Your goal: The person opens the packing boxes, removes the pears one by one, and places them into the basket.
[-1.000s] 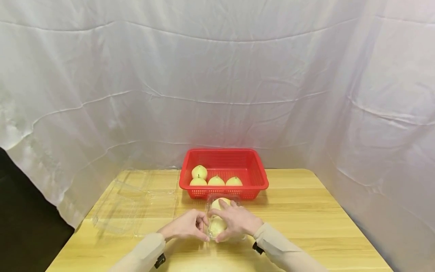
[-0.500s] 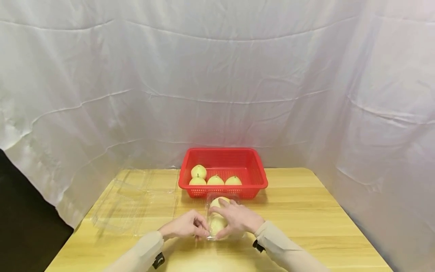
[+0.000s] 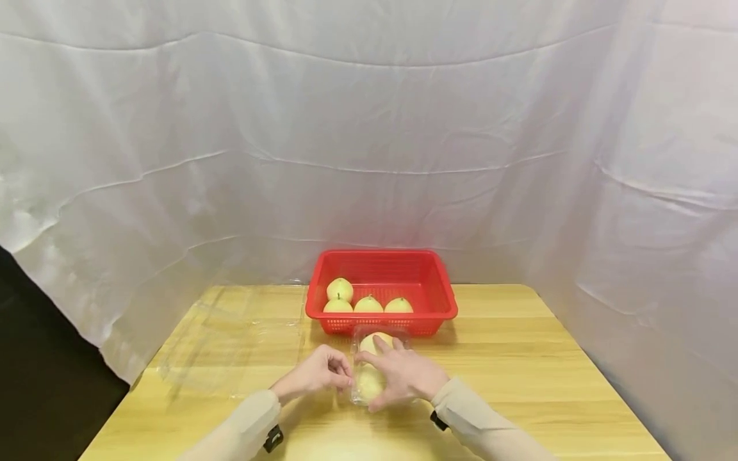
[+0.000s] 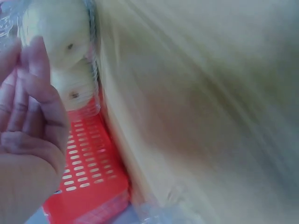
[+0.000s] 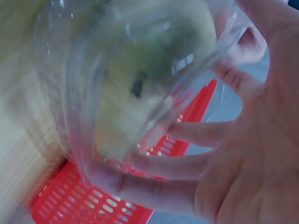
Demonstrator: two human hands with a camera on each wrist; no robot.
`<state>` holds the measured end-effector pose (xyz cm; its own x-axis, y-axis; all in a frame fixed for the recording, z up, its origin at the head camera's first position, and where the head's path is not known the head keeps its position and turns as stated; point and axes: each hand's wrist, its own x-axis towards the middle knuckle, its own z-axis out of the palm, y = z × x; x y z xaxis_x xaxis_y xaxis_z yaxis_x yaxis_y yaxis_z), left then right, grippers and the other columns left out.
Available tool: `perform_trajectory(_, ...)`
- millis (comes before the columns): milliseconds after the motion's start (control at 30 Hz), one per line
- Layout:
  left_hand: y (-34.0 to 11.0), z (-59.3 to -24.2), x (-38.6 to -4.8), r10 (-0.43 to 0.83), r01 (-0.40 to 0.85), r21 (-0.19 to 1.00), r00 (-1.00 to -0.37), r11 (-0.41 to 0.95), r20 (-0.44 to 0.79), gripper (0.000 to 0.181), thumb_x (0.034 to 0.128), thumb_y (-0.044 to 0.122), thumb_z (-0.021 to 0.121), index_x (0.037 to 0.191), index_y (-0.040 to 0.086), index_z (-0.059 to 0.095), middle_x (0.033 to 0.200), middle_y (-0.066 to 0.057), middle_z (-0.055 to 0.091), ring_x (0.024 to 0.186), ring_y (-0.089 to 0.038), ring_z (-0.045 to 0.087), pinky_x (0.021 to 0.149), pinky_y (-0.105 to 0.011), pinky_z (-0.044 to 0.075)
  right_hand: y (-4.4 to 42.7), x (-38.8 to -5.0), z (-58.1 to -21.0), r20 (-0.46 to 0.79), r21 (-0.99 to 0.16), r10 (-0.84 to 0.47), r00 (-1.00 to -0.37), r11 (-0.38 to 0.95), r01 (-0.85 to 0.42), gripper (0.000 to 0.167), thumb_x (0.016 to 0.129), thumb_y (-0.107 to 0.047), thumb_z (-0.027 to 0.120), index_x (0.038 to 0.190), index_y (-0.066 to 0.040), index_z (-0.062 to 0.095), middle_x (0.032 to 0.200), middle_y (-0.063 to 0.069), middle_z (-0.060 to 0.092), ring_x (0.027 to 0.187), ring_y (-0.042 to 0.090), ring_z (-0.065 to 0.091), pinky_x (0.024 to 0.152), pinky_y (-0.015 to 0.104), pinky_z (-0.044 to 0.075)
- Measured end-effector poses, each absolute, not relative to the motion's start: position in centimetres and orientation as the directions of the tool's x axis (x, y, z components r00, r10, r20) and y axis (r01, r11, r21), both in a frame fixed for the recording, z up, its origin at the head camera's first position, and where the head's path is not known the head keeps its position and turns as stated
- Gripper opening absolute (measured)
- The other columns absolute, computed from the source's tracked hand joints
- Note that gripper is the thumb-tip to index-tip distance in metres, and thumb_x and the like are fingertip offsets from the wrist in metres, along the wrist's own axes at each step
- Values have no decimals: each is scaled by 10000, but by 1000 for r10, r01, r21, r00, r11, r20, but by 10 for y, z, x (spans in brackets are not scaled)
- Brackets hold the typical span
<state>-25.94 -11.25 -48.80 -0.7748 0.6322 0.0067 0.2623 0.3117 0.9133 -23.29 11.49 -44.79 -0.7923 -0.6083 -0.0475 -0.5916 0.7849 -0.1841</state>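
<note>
Two pale yellow pears (image 3: pixel 370 383) lie one behind the other inside a clear plastic box (image 3: pixel 355 398) at the front of the table. My right hand (image 3: pixel 406 372) rests on the box from the right; in the right wrist view its spread, fairly straight fingers (image 5: pixel 159 191) touch the clear plastic. At the box's left edge is my left hand (image 3: pixel 319 372), fingers loosely curled and nothing visible between them. The left wrist view shows the left thumb and index fingertips near each other, beside the box with pears (image 4: pixel 74 86). My right hand covers part of the box.
Just behind the box stands a red plastic basket (image 3: pixel 380 315) with several pears (image 3: pixel 340 289) toward its left and front. More clear plastic boxes (image 3: pixel 230 346) lie on the left of the wooden table (image 3: pixel 519 384). Pale cloth (image 3: pixel 369 128) hangs around the table.
My left hand has drawn slightly left and up from the box's near left corner, where its fingertips touched half a second ago. The right hand stays on the box.
</note>
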Motion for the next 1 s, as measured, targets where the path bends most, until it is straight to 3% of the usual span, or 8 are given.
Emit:
perform_trajectory(167,-109,-486,-262,551,287,871,-834,399,22,56,838,9,702,851,56,673,742,-121,677,645,-135,608,590,-226,487,108,-230,-449,-72,-165,-577,-814,812,-560,793,665,-560,819,1348,-448,432,1484,161,417,1270,568,430,847,650,497)
perform_trajectory(467,-98,-488,-271,343,241,827,-937,507,63,209,833,58,698,1014,36,597,757,-28,645,660,-165,625,622,-281,484,106,-227,-450,-74,-144,-571,-817,817,-558,838,673,-554,821,1396,-437,413,1524,171,381,1291,563,417,865,640,498)
perform_trajectory(700,-93,-491,-282,337,212,854,-940,475,46,506,856,17,665,1335,-33,510,774,-73,668,644,-233,667,597,-330,555,106,-226,-450,-80,-146,-572,-816,817,-558,844,683,-550,818,1414,-433,412,1546,163,352,1304,551,408,877,643,492)
perform_trajectory(833,-93,-492,-291,381,190,877,-924,441,9,548,846,-25,632,1374,-42,484,774,-87,652,650,-199,639,589,-359,563,107,-226,-451,-73,-127,-580,-812,813,-569,812,682,-557,817,1390,-441,437,1539,160,363,1294,547,422,852,629,509)
perform_trajectory(1000,-92,-491,-300,422,107,913,-903,393,-76,573,823,-54,593,1383,-43,470,750,-81,622,596,-158,561,505,-276,463,108,-227,-451,-71,-125,-588,-805,806,-578,796,677,-552,824,1377,-464,454,1540,167,363,1293,546,423,834,626,517)
